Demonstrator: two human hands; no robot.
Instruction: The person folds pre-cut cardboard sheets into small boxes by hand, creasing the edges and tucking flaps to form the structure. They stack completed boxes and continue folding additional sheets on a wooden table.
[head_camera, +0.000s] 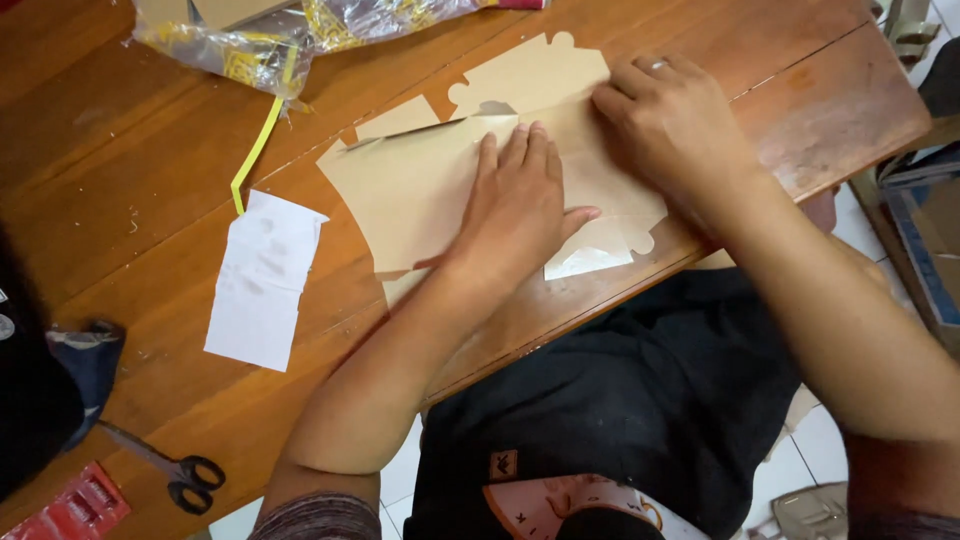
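I see the left hand (520, 205) flat, palm down, fingers together and stretched out, pressing on a tan die-cut cardboard sheet (420, 190) in the middle of the wooden table (130, 150); it grips nothing, just weighs on it; the right hand (670, 120) sits just beside it, fingers curled, knuckles up, fingertips pushing down on the same sheet along a fold; not clamped round anything; the two hands are near each other but not touching; one flap of the sheet is lifted slightly near the far edge; a white paper slip (262, 280) lies to the left of the sheet, apart from it; a yellow strip (258, 150) runs from a crinkled plastic bag (250, 45) at the far edge; scissors (170, 465) with black handles rest near the table's near-left corner; a red packet (75, 510) lies beside them.
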